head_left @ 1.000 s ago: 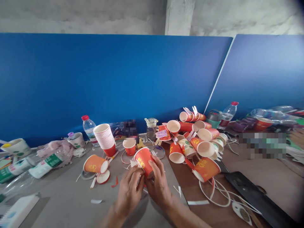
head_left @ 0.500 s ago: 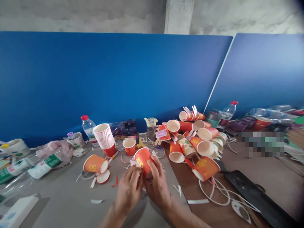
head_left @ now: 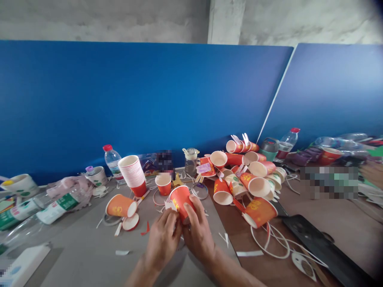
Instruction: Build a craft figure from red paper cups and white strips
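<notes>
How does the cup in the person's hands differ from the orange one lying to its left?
The held cup is lifted and tilted in the left hand and right hand; the lying cup rests on its side on the grey table, untouched. The held cup looks redder, the lying cup paler orange. Both are paper cups with yellow print.

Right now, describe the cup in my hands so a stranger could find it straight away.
Below the blue partition, on the near side of the grey table and left of the cup heap, is a red cup with gold print. It is tilted, and it is the only cup gripped between a left hand and a right hand.
</notes>
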Motion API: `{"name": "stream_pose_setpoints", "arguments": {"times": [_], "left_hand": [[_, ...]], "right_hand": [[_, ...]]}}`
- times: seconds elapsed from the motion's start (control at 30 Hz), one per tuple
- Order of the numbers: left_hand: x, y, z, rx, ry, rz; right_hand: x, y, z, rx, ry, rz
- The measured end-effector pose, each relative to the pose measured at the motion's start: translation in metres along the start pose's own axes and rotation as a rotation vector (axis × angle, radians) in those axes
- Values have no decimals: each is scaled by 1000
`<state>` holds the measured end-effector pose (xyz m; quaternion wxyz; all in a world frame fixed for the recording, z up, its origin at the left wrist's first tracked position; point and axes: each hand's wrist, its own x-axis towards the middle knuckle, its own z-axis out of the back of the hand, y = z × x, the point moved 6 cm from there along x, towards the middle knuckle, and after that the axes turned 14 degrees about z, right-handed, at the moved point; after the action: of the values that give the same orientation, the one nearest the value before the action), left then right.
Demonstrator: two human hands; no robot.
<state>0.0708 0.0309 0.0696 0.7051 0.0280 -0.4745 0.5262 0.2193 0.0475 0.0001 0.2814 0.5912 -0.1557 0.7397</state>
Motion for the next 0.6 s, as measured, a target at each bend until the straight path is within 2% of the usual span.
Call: {"name": "stream_pose_setpoints", "arguments": {"times": [0.4, 0.6], "left_hand": [[3, 3, 2, -107, 68, 155], [4, 7, 0, -186, 97, 252]], "right_hand": [[1, -6, 6, 170, 26, -38], [7, -5, 8, 133, -7, -30]]}}
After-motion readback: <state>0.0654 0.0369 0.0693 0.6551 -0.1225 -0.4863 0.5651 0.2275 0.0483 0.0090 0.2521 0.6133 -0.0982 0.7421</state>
